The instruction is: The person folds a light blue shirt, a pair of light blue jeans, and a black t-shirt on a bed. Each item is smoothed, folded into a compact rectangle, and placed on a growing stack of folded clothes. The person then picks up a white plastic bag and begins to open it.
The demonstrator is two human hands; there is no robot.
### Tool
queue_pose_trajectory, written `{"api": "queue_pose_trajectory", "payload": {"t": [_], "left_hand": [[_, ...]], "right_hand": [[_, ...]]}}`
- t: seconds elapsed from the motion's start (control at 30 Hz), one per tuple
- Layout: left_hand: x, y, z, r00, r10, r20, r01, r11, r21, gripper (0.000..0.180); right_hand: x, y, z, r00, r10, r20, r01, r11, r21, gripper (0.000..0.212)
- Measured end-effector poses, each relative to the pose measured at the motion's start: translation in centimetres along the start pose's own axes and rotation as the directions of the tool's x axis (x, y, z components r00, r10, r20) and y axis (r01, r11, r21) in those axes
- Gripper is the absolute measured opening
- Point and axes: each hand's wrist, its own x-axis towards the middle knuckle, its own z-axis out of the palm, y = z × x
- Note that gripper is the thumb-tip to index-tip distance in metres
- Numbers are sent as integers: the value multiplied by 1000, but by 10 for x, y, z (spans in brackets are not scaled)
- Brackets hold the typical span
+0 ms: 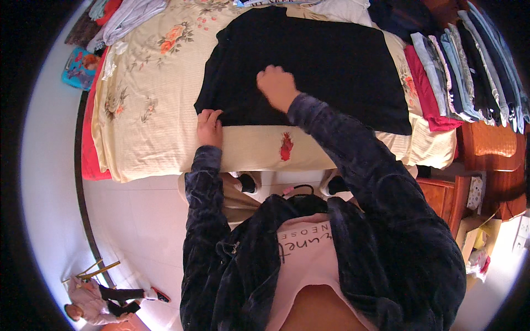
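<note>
A black garment [309, 60] lies spread flat on the bed, its near edge close to the front of the mattress. My left hand [210, 128] is at the garment's near left corner, its bent fingers closed on the edge. Over the middle of the cloth is my right hand [277, 87], curled like a fist and slightly blurred. No cloth bunches up around the right hand, and nothing shows in its fingers. The garment's exact kind is hard to make out.
A cream floral sheet [149, 110] covers the bed. Folded trousers and jeans [469, 71] stand in a row at the right. Grey clothes [132, 19] lie at the far left. A wooden cabinet [439, 198] stands near right. Another person [99, 298] sits at lower left.
</note>
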Motion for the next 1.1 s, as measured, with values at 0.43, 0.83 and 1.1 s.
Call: {"api": "queue_pose_trajectory", "payload": {"t": [0.43, 0.83, 1.1], "left_hand": [[-1, 0, 1, 998, -39, -46, 37, 999, -39, 28], [-3, 1, 2, 999, -40, -36, 40, 999, 0, 24], [-5, -7, 4, 984, -113, -138, 103, 992, -76, 36]], "right_hand": [[-19, 122, 16, 803, 513, 304, -494, 287, 821, 35], [35, 109, 46, 864, 492, 111, -368, 464, 806, 20], [-22, 102, -2, 903, 374, -210, -149, 733, 663, 22]]}}
